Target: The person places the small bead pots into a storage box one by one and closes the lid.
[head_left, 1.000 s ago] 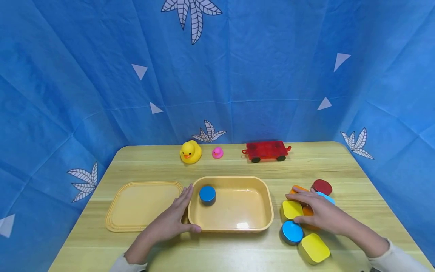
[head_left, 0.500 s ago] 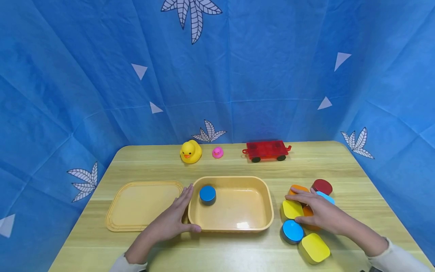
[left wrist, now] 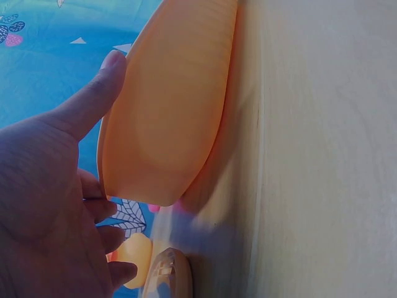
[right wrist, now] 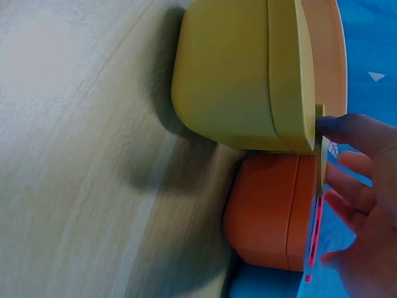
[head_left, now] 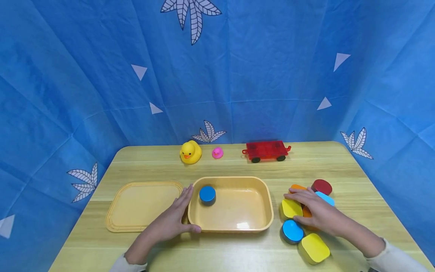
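Observation:
My left hand (head_left: 170,222) grips the left end of a peach-coloured plastic box (head_left: 238,230), thumb at its near left corner and fingers along its end. A round blue block (head_left: 207,193) sits inside, towards the left. Over a cluster of blocks on the right, my right hand (head_left: 321,211) pinches a yellow block (head_left: 290,209) between thumb and fingers. In the right wrist view the thumb (right wrist: 353,129) reaches that block's edge, behind a larger-looking yellow block (right wrist: 229,68). An orange block (right wrist: 263,208) and a blue one (right wrist: 263,282) are beside it.
A flat peach lid (head_left: 144,206) lies left of the box. At the back stand a yellow duck (head_left: 191,152), a small pink duck (head_left: 217,153) and a red toy wagon (head_left: 266,150). A dark red block (head_left: 321,187) and round blue block (head_left: 292,231) flank my right hand.
My right hand has shifted slightly left, and the yellow block at its fingers has moved a little the same way. My left hand and the box have stayed put.

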Available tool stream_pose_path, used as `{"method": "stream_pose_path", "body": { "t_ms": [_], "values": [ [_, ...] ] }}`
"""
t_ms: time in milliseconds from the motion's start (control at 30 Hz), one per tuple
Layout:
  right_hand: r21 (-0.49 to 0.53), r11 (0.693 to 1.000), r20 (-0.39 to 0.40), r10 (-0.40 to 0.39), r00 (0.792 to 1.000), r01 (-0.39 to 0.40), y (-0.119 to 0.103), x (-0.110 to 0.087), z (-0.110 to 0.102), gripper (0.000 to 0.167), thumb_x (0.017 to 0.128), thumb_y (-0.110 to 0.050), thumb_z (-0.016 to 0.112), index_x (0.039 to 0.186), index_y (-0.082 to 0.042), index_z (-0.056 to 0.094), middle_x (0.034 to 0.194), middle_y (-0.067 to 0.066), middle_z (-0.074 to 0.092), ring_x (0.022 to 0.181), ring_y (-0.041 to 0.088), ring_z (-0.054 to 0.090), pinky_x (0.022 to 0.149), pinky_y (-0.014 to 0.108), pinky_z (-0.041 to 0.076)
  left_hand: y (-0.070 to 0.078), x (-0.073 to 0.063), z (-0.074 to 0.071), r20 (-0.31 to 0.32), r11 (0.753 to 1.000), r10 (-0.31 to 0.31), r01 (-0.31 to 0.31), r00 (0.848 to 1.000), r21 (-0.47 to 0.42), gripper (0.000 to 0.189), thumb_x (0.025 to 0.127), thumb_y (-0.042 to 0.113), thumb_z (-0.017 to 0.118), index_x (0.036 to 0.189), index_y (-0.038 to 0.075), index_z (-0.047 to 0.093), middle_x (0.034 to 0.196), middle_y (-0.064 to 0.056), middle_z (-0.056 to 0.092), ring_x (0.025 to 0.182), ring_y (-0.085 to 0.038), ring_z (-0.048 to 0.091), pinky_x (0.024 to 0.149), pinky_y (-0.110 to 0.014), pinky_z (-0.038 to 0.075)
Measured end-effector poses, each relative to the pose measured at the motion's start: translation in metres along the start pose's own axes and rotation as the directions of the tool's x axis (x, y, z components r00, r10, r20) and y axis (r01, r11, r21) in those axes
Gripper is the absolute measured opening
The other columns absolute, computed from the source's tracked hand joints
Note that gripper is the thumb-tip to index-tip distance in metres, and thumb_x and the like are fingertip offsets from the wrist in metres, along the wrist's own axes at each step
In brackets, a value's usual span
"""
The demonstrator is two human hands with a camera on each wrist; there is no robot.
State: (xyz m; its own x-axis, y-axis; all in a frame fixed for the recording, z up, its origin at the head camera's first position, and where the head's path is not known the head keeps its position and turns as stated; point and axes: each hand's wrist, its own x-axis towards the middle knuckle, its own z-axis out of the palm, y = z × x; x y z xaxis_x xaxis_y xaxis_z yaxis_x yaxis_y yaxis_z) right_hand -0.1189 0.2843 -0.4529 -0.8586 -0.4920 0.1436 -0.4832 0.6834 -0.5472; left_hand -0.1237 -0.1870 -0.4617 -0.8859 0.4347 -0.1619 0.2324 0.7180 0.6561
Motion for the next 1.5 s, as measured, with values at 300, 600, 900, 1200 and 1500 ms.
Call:
{"method": "stream_pose_path", "body": {
  "t_ms": [300, 600, 900, 1200, 1500],
  "values": [
    [-0.055, 0.998, 0.007, 0.014, 1.000, -0.014, -0.001, 0.002, -0.008, 0.054, 0.086, -0.021, 0.085, 0.135, -0.010, 0.067, 0.137, 0.005, 0.066, 0.130, 0.035, 0.054, 0.106, 0.068, 0.041, 0.000, 0.000, 0.000, 0.000, 1.000, 0.004, -0.004, 1.000, -0.005, 0.127, 0.080, 0.055, 0.084, 0.167, 0.027, -0.004, 0.174, 0.002, -0.004, 0.159, -0.025, -0.004, 0.124, -0.061, 0.015],
    [-0.038, 0.999, 0.161, 0.041, 0.986, -0.035, -0.005, -0.003, -0.013, 0.065, 0.084, -0.031, 0.086, 0.141, -0.010, 0.063, 0.149, 0.017, 0.056, 0.140, 0.050, 0.043, 0.108, 0.075, 0.034, 0.000, 0.000, 0.000, 0.000, 1.000, 0.009, -0.009, 1.000, -0.001, 0.127, 0.080, 0.054, 0.084, 0.167, 0.025, -0.004, 0.174, 0.002, -0.003, 0.159, -0.025, -0.003, 0.124, -0.060, 0.013],
    [-0.004, 0.997, 0.207, 0.077, 0.975, -0.078, -0.008, -0.008, -0.013, 0.071, 0.081, -0.022, 0.087, 0.145, -0.011, 0.060, 0.155, 0.018, 0.049, 0.147, 0.048, 0.035, 0.120, 0.061, 0.013, 0.000, 0.000, 0.001, 0.001, 1.000, 0.008, -0.008, 1.000, -0.003, 0.128, 0.079, 0.055, 0.084, 0.167, 0.026, -0.004, 0.174, 0.000, -0.003, 0.159, -0.025, -0.003, 0.124, -0.060, 0.014],
    [-0.008, 0.997, 0.177, 0.083, 0.981, -0.083, -0.005, -0.008, -0.010, 0.069, 0.081, -0.021, 0.088, 0.144, -0.013, 0.061, 0.156, 0.015, 0.050, 0.146, 0.046, 0.038, 0.126, 0.050, 0.008, 0.000, -0.001, 0.001, -0.007, 1.000, 0.001, -0.001, 1.000, -0.002, 0.127, 0.078, 0.057, 0.083, 0.167, 0.027, -0.004, 0.174, 0.000, -0.002, 0.159, -0.028, -0.001, 0.122, -0.063, 0.019],
    [-0.036, 0.996, 0.138, 0.089, 0.986, -0.085, -0.009, -0.004, -0.021, 0.068, 0.082, -0.027, 0.088, 0.144, -0.017, 0.061, 0.153, 0.012, 0.054, 0.139, 0.044, 0.048, 0.124, 0.038, 0.027, 0.001, -0.001, 0.000, -0.002, 1.000, -0.004, 0.004, 1.000, -0.006, 0.127, 0.079, 0.055, 0.084, 0.167, 0.027, -0.004, 0.174, -0.001, -0.003, 0.159, -0.028, -0.002, 0.122, -0.063, 0.019]
  ]
}}
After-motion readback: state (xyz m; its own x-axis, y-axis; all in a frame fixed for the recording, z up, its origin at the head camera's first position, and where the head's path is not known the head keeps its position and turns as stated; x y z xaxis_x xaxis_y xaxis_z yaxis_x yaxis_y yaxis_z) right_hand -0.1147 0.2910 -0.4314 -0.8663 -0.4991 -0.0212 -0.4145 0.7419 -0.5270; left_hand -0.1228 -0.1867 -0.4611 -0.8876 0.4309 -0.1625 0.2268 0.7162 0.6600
